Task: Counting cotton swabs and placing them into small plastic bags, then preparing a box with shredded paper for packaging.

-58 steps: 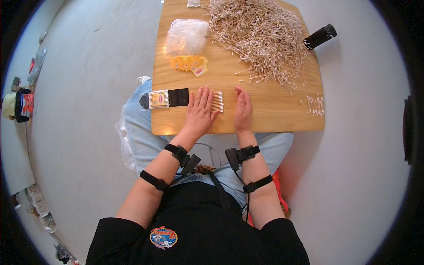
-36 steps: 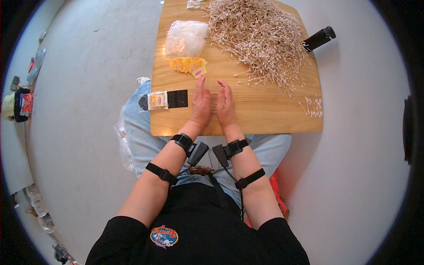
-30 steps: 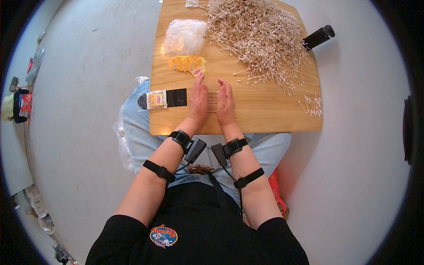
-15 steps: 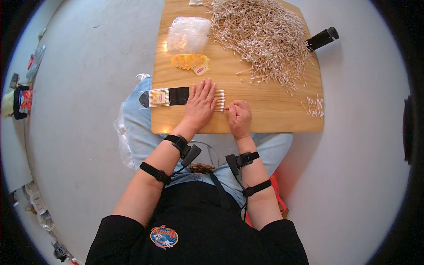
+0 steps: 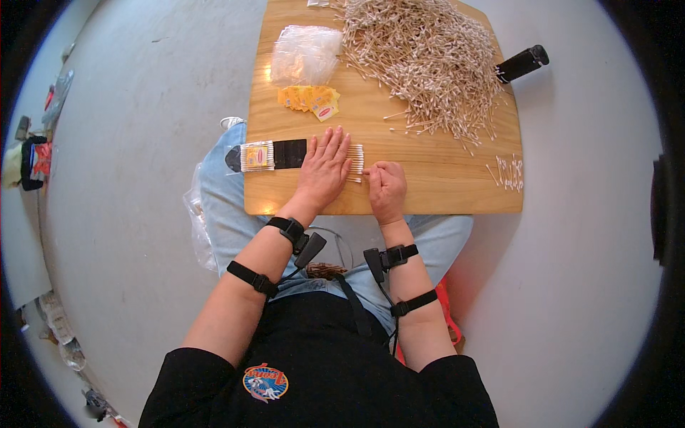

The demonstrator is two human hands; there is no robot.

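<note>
My left hand lies flat, palm down and fingers extended, over a row of cotton swabs. Only the right-hand ends of the swabs show past its edge; the rest is covered. My right hand is closed just right of them, a fingertip at the swab tips; whether it grips anything is hidden. Left of my left hand runs a black strip. At the strip's left end sits a layer of swabs with a small yellow card on top, seemingly in clear film.
A big heap of cotton swabs covers the table's far right. Clear plastic bags and yellow cards lie at the far left. Loose swabs lie near the right edge. A black holder juts past that edge of the wooden table.
Both hands keep nearly the same place. Near my right hand, the lowest swab end now sits slightly apart from the row.
</note>
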